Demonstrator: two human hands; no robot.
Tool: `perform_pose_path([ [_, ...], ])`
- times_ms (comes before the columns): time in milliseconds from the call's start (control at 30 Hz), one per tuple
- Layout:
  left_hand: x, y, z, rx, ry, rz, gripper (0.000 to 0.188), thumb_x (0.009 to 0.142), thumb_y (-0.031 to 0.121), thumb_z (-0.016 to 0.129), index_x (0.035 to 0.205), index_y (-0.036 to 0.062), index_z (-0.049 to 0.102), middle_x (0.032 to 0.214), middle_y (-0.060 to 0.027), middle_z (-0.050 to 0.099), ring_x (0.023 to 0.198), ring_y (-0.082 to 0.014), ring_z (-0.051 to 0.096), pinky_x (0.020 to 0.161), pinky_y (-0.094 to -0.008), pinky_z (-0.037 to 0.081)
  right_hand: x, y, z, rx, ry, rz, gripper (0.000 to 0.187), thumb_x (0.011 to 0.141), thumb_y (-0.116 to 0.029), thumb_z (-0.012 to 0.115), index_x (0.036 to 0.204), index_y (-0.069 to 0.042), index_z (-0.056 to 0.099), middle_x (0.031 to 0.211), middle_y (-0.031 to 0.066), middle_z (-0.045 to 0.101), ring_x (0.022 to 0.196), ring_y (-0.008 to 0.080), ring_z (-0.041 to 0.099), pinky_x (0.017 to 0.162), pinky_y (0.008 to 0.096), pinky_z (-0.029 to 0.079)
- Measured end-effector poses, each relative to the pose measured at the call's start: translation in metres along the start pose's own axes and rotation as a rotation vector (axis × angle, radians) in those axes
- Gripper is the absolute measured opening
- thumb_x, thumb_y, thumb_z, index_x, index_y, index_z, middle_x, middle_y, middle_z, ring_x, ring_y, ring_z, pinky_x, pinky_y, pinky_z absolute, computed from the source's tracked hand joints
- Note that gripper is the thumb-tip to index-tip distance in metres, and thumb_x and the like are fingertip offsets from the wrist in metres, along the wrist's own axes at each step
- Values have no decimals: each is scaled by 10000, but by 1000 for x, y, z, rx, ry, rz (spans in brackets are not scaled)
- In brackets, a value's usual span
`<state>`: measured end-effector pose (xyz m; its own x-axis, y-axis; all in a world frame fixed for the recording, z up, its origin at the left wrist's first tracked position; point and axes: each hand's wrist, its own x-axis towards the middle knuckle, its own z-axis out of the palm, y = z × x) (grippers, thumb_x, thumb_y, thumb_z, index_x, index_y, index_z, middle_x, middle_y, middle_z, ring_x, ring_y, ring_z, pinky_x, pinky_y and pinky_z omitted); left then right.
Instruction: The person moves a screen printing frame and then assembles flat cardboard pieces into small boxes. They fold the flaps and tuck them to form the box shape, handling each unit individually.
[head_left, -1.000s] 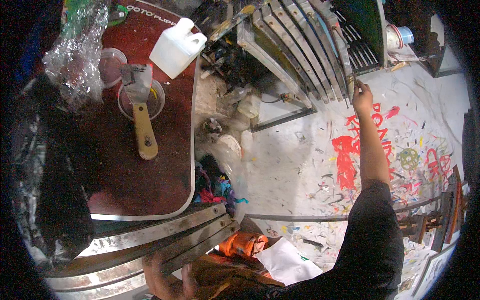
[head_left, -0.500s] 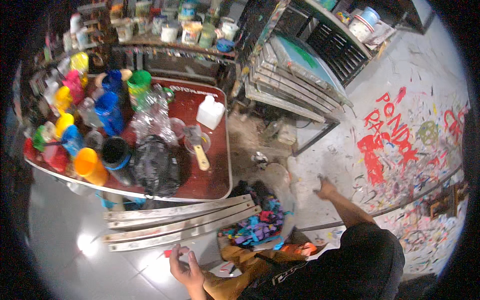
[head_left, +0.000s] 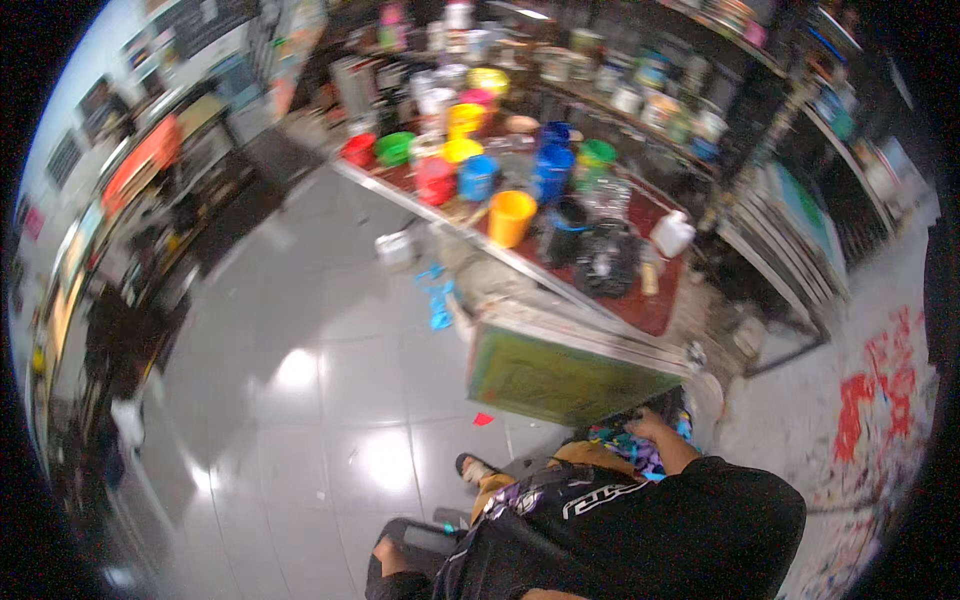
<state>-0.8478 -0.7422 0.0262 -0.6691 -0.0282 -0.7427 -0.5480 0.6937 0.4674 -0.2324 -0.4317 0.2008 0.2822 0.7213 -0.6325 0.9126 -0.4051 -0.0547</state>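
Note:
My right hand (head_left: 650,424) reaches down to a multicoloured, paint-splotched cloth (head_left: 648,455), close to the lower corner of a leaning green screen frame (head_left: 570,375). Blur hides its fingertips and whether it grips anything. At the lower left, a patch of skin that looks like my left hand (head_left: 388,556) lies beside a dark grey seat-like object (head_left: 425,540); its fingers are not clear. The green frame rests on edge, with pale wooden bars (head_left: 600,325) behind it, against the red table's side.
On the red table (head_left: 660,310) stand several coloured cups, an orange cup (head_left: 511,220), a black plastic bag (head_left: 608,258) and a white jug (head_left: 672,234). More frames (head_left: 770,250) lean at the right. Blue scraps (head_left: 437,300) and a red piece (head_left: 483,419) lie on the tiles.
The view has swung left, bringing more floor and the left-side racks into sight. A green screen face now shows by the bars. My right hand has gone from above the floor to the cloth.

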Motion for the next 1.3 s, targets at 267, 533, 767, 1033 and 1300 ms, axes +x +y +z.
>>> perform_pose_path([
  [267, -100, -5, -77, -251, 227, -105, 263, 774, 169, 671, 690, -51, 554, 606, -94, 554, 478, -188, 502, 447, -328, 401, 15, -246, -36, -154, 7, -482, 592, 744, -323, 700, 1205, 1, 518, 1144, 204, 576, 1005, 324, 579, 843, 388, 467],
  [533, -122, -120, 2, -693, 177, -416, 282, 762, 213, 640, 776, -57, 561, 588, -132, 564, 466, -247, 538, 440, -403, 423, 85, -423, 7, -556, -273, -736, 364, 772, -321, 669, 977, -24, 620, 828, 126, 650, 633, 222, 615, 493, 370, 470],
  [767, -53, -104, -41, -431, 48, -672, 308, 787, 234, 634, 930, -32, 574, 647, -119, 589, 523, -226, 565, 472, -359, 445, 113, -549, 91, -494, -422, -722, 308, 814, -310, 635, 980, -51, 625, 787, 97, 635, 591, 216, 602, 480, 381, 462],
  [1033, 101, 169, -174, -273, 296, 5, 293, 798, 218, 643, 865, -62, 590, 668, -103, 589, 597, -195, 568, 560, -331, 455, 211, -671, 161, -415, -462, -628, 314, 858, -337, 536, 1012, -70, 599, 835, 125, 619, 635, 243, 592, 514, 406, 461],
  [1300, 167, 315, -250, -471, 314, -54, 285, 803, 225, 623, 841, -56, 596, 676, -98, 592, 608, -198, 562, 580, -333, 453, 58, -981, 212, -808, -370, -831, 354, 875, -384, 488, 865, -58, 625, 684, 66, 608, 515, 196, 544, 481, 330, 464],
])
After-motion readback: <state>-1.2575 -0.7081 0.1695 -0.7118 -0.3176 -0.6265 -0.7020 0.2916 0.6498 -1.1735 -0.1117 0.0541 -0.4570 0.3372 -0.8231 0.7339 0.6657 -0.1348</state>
